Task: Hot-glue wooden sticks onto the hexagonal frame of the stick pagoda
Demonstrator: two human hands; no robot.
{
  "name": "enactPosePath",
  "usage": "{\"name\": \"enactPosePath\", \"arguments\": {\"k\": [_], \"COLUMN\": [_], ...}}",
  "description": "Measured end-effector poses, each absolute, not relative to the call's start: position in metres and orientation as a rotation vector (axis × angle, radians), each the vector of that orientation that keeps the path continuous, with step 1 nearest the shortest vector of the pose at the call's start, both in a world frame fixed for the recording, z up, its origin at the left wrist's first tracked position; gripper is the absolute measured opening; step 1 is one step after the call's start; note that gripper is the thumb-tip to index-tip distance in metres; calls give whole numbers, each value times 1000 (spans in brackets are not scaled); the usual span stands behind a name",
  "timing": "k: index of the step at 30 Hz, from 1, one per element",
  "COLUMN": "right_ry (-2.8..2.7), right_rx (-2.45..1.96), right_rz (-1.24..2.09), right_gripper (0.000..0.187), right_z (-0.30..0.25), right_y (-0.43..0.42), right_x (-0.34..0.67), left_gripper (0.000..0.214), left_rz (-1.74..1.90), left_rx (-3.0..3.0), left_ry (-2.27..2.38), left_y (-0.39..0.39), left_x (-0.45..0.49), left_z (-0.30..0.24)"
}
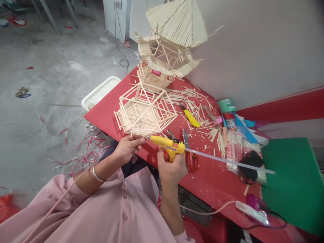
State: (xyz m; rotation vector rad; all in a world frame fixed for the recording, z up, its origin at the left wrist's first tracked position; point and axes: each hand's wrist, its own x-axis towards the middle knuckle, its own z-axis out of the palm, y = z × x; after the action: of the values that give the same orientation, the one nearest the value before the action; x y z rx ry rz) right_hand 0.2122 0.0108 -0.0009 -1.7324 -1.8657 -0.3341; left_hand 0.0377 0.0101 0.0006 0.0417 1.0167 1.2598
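My right hand (173, 168) grips a yellow hot glue gun (167, 144) whose nozzle points left. A long, translucent glue stick (227, 162) trails out of its back to the right. Just left of the nozzle, my left hand (128, 148) is closed in a pinch on a thin wooden stick (138, 136) at the table's front edge. Directly beyond both hands stands an open six-sided frame (140, 113) of wooden sticks. Orange-handled scissors (193, 162) lie partly hidden behind the glue gun.
A tiered stick pagoda (177, 30) rises at the back of the red table (106, 114). Loose sticks (187, 96) and a yellow utility knife (191, 116) lie to its front right. Bagged sticks (235, 148), green tape (226, 105) and a green board (291, 179) are at right.
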Motion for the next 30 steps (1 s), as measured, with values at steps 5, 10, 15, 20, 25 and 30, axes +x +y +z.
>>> {"name": "enactPosePath", "arguments": {"k": [5, 10, 15, 20, 25, 30], "right_ry": [-1910, -1890, -1906, -1912, -1906, -1903], "right_rx": [-1846, -1893, -1906, -1895, -1896, -1896], "right_rz": [-282, -187, -188, -237, -273, -325], "right_gripper": [35, 33, 29, 27, 24, 23], "right_z": [-3, -1, -4, -7, -6, -7], "right_y": [13, 16, 16, 15, 15, 15], "right_x": [210, 209, 210, 211, 211, 213], "left_gripper": [30, 31, 32, 31, 30, 28], "left_rz": [1255, 1260, 1262, 1267, 1247, 1236], "left_rx": [56, 47, 46, 57, 75, 93], "left_ry": [1011, 1015, 1029, 1038, 1028, 1034], "left_y": [10, 10, 10, 10, 11, 11], "left_x": [38, 39, 39, 39, 39, 38], "left_z": [1, 1, 1, 1, 1, 1]}}
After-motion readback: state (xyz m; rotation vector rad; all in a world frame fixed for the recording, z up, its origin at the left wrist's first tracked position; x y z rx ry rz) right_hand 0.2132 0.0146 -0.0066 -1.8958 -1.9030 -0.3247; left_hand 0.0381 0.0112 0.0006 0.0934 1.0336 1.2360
